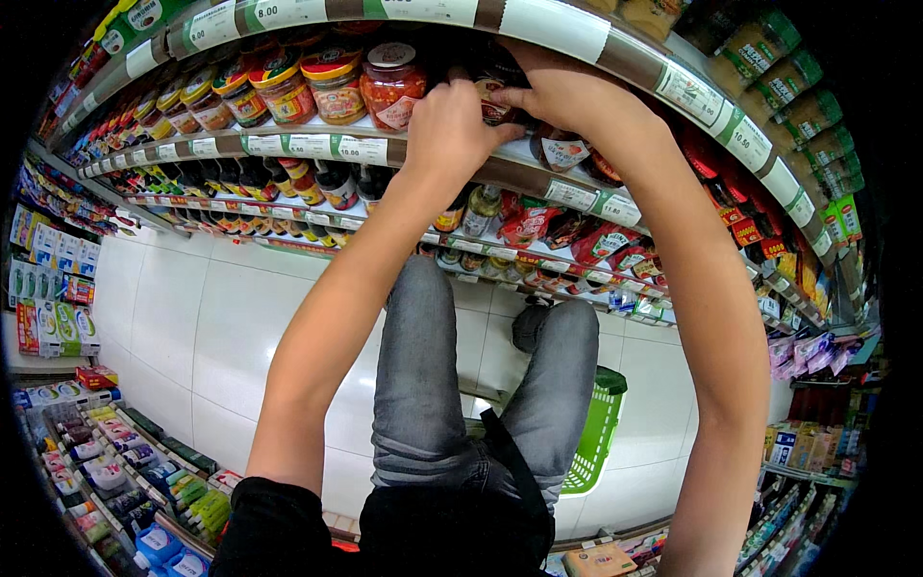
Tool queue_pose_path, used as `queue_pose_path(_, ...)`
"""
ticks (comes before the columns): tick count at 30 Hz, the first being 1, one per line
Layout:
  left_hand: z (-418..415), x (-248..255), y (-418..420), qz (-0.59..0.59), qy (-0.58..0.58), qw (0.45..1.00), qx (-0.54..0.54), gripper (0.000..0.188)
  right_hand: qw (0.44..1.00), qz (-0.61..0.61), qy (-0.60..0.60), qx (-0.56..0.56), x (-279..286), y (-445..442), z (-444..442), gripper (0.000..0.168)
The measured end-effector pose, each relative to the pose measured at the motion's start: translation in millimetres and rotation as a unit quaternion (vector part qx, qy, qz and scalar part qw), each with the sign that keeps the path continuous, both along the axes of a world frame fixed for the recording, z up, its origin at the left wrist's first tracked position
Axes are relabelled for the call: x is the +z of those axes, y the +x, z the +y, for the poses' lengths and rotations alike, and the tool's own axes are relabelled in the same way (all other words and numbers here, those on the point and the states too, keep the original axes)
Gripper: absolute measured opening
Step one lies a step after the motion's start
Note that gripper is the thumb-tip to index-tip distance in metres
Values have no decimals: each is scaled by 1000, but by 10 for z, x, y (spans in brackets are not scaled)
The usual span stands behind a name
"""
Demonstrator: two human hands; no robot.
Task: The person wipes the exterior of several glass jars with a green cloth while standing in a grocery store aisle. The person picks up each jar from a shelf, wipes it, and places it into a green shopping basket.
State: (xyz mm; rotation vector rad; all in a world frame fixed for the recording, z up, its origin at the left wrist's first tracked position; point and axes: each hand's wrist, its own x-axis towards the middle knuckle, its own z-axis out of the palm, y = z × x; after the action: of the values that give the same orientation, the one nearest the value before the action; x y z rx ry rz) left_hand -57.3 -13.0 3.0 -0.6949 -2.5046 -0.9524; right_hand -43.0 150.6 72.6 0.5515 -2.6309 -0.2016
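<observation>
Both of my hands reach into a store shelf of glass jars. My left hand is at a dark labelled jar, its fingertips partly hidden behind the jar's side. On the jar's other side is my right hand, its thumb against the label and its other fingers hidden under the upper shelf edge. Left of my left hand stands a jar of red chopped chili sauce, beside jars with red and yellow lids. Below my right hand, a jar with a pale label sits near the shelf's front edge.
The upper shelf edge overhangs my hands. Bottles and sauce pouches fill the lower shelves. A green plastic basket stands on the tiled floor beside my leg. Shelves of bottles stand behind at the left.
</observation>
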Motion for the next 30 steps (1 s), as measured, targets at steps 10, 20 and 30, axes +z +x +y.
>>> queue_pose_path(10, 62, -12, -7, -9, -45, 998, 38, 26, 991, 70, 69, -93, 339, 58, -268, 44)
queue_pose_path(20, 52, -151, -25, 48, -20, 997, 50, 27, 987, 64, 90, -116, 192, -123, -295, 50)
queue_pose_path(30, 42, -90, 8, 44, -31, 998, 36, 23, 984, 32, 106, -140, 35, -176, -224, 57)
